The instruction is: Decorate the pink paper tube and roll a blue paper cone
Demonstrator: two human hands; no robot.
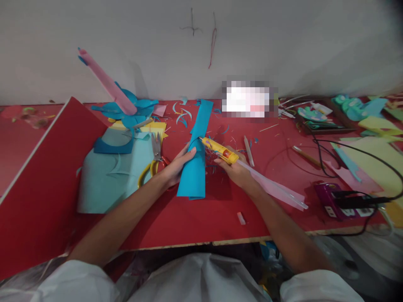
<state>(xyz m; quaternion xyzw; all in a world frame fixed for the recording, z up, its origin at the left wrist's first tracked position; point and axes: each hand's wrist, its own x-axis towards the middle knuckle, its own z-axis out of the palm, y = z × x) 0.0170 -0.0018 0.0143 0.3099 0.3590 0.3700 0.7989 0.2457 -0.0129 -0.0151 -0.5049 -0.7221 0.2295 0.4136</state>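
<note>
My left hand (180, 165) is closed round a folded strip of blue paper (194, 176), thumb on top, keeping it raised over the red table. In my right hand (234, 167) is a yellow hot glue gun (220, 150), with a long clear glue stick (277, 186) trailing from its back. The nozzle meets the paper's edge near my left thumb; whether glue is coming out is too small to see. Scissors (155, 161) with yellow and red handles lie beside my left hand, blades pointing away.
A red board (47, 180) leans at the left, by pale blue sheets (103, 180). Behind them stands a pink paper tube (108, 82) on blue petals. At the right are a purple box (333, 201), a black cable (371, 153) and a tray (343, 123). Paper scraps (182, 115) are strewn about.
</note>
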